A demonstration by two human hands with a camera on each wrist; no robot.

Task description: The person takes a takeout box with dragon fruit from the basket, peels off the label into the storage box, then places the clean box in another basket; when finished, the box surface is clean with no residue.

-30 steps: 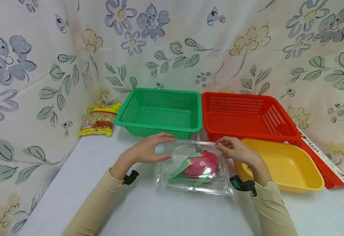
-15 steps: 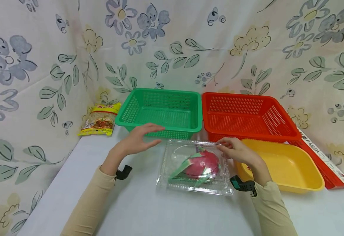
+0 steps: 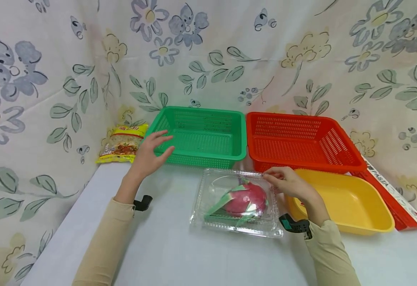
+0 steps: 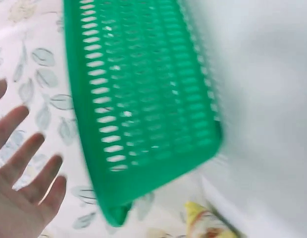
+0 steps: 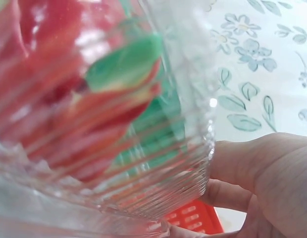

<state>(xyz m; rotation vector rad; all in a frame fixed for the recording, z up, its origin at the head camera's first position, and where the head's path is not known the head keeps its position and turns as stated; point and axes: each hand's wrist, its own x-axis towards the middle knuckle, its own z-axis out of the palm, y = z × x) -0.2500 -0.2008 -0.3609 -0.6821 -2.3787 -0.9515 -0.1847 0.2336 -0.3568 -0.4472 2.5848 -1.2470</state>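
A clear plastic clamshell box lies closed on the white table, with a pink dragon fruit with green scales inside. My right hand pinches the box's far right corner between thumb and fingers. The right wrist view shows the fruit through the ribbed plastic, and the right hand at the corner. My left hand is raised in front of the left end of the green basket, its fingers spread and holding nothing. In the left wrist view the left hand is beside that basket.
A red basket stands right of the green one. A yellow basin sits nearer on the right, with a red pasta box beyond it. A yellow food bag lies at the back left, against the floral cloth.
My left hand has left the clear box and moved left and farther back, toward the green basket. The right hand and the box have stayed in place.
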